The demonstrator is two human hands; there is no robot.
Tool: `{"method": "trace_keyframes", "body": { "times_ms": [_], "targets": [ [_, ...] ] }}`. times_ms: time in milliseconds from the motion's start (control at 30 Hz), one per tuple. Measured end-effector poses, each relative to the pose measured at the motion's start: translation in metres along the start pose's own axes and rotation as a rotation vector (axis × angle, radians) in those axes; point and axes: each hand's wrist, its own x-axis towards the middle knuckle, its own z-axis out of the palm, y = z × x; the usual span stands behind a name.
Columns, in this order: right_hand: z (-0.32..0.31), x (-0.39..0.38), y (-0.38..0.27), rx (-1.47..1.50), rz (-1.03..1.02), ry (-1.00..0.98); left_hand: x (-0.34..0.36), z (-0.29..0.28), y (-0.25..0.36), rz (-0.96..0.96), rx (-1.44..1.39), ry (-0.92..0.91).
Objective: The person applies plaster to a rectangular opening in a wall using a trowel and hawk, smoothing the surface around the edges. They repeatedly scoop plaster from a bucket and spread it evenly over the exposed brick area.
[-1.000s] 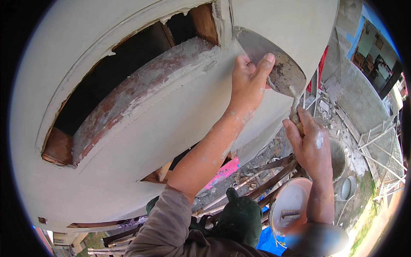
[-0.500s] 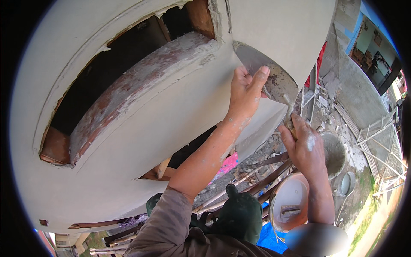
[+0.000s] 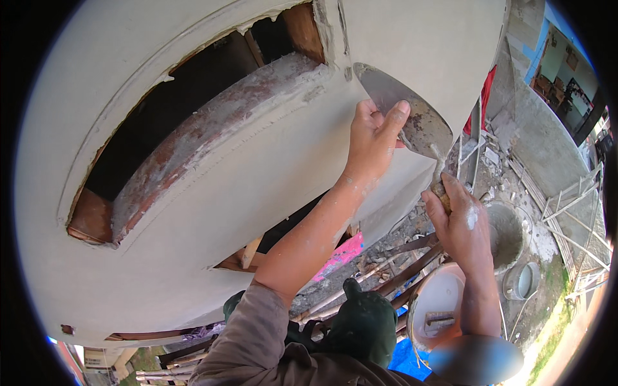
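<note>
A steel trowel lies against the pale plastered wall, its rounded tip near the corner of a rectangular opening with a rough, plaster-smeared sill. My left hand grips the blade, thumb on its face and fingers curled at its edge. Lower right, my right hand is closed on the trowel's handle, below the curved neck. Plaster spots mark both hands and my left forearm. A second, narrower opening sits below, partly hidden by my left arm.
Below are wooden poles, a pale-filled basin with a tool in it, a mortar bucket, a metal pail, a blue sheet and a pink board. Metal scaffolding, rubble and a doorway lie to the right.
Since a second ago the trowel and both hands have shifted slightly downward, along with a small wobble of the view. Both hands keep the same hold on the trowel.
</note>
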Motion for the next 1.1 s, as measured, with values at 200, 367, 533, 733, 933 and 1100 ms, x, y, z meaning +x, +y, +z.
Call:
{"method": "trace_keyframes", "body": {
  "times_ms": [200, 367, 533, 733, 933, 1100],
  "targets": [
    [0.014, -0.02, 0.008, 0.332, 0.18, -0.217, -0.026, -0.027, -0.013, 0.101, 0.101, 0.034],
    [0.079, -0.034, 0.008, 0.954, 0.338, -0.305, -0.042, -0.062, -0.025, 0.056, 0.252, 0.061],
    [0.125, -0.033, 0.001, 1.144, 0.32, -0.343, -0.051, -0.087, -0.018, 0.067, 0.453, 0.131],
    [0.136, -0.018, -0.002, 1.267, 0.337, -0.363, -0.047, -0.089, -0.01, 0.099, 0.554, 0.152],
    [0.153, -0.006, -0.006, 1.352, 0.292, -0.315, -0.045, -0.087, -0.007, 0.072, 0.453, 0.199],
    [0.142, 0.023, -0.012, 1.334, 0.174, -0.224, -0.053, -0.084, -0.003, 0.098, 0.345, 0.141]
  ]
}}
